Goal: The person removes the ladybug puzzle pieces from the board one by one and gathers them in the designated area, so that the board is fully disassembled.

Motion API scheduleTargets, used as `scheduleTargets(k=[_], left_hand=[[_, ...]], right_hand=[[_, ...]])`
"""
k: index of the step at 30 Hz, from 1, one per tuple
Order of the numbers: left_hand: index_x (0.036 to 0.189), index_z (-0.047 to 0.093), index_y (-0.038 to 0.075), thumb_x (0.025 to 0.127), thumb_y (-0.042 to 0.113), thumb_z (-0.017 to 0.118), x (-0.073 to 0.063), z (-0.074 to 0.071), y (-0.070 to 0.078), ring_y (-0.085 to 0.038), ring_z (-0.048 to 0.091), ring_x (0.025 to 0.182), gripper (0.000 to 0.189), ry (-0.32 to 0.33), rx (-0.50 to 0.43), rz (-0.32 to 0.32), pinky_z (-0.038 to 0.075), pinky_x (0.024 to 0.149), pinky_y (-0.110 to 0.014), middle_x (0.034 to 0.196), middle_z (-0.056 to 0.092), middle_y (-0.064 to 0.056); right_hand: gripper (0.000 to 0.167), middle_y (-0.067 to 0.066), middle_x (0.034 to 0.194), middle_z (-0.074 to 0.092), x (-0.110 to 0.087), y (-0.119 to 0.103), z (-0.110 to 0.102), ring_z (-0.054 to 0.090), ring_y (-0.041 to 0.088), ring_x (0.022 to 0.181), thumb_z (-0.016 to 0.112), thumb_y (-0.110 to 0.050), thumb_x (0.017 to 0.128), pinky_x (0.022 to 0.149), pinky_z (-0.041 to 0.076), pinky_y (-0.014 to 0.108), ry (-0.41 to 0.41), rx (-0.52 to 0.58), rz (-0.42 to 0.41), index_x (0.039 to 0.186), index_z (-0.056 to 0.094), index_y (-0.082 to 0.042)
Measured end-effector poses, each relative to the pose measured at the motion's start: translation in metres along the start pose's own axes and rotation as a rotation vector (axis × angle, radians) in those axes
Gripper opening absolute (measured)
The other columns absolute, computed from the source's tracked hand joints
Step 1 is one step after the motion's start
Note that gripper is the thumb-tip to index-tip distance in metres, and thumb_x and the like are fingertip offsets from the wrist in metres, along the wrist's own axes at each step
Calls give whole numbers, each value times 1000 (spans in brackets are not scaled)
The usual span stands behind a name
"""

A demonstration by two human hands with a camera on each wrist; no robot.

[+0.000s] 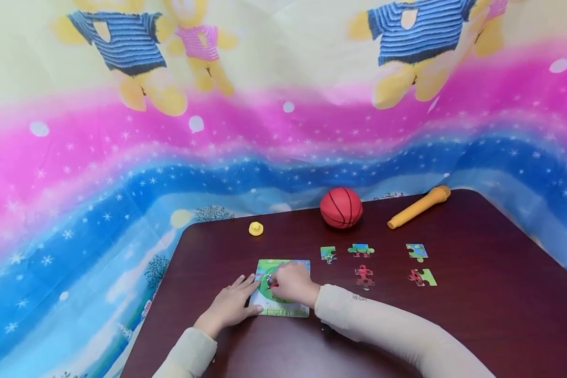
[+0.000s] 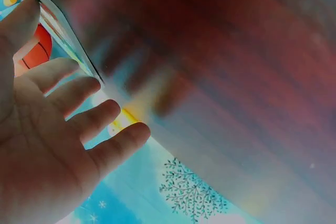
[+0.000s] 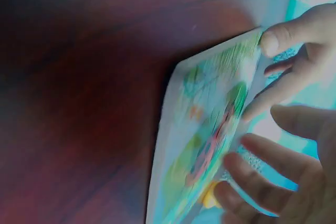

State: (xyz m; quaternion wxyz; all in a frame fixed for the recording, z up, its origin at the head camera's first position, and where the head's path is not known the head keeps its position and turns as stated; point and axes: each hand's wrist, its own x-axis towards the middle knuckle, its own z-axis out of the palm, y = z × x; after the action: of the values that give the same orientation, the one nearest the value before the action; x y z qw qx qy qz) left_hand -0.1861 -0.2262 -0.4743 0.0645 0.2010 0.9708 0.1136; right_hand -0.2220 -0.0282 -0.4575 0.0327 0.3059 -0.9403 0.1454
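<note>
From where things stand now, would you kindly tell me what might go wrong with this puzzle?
The right sleeve lies close to the mostly red loose piece, so a sideways swing might brush it away.

The left hand is only at the left edge of the puzzle board, so the board could slide if the right hand pushes across it.

The ball sits near the table's far edge and might roll off if bumped.

This looks like a children's play corner, though whether in a home or a staged booth cannot be told: a pink, blue and cream sheet [image 1: 264, 126] printed with bear-like figures and snowflakes surrounds a glossy dark red-brown tabletop [image 1: 482, 257] bearing a red, black-lined toy basketball [image 1: 342, 208], a small yellow toy duck [image 1: 256, 229] and colourful flat jigsaw pieces [image 1: 415, 250]
</note>
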Motion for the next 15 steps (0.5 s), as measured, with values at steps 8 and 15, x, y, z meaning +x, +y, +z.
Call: scheduleTargets(k=[8, 15], left_hand=[[144, 40, 12, 88, 48, 60, 2, -7, 0, -35, 23, 140, 70, -60, 8, -70, 29, 102, -61, 151, 32, -13], [143, 43, 24, 83, 51, 64, 2, -2, -1, -39, 27, 138, 69, -62, 14, -151, 37, 92, -63, 151, 32, -15]], right_hand=[[36, 1, 100, 63, 10, -12, 14, 57, 22, 95, 68, -48, 80, 82, 46, 42, -140, -151, 46, 101, 72, -19], [62, 6, 114, 58, 7, -18, 21, 55, 24, 101, 73, -53, 74, 83, 46, 41, -126, -186, 61, 118, 64, -10]])
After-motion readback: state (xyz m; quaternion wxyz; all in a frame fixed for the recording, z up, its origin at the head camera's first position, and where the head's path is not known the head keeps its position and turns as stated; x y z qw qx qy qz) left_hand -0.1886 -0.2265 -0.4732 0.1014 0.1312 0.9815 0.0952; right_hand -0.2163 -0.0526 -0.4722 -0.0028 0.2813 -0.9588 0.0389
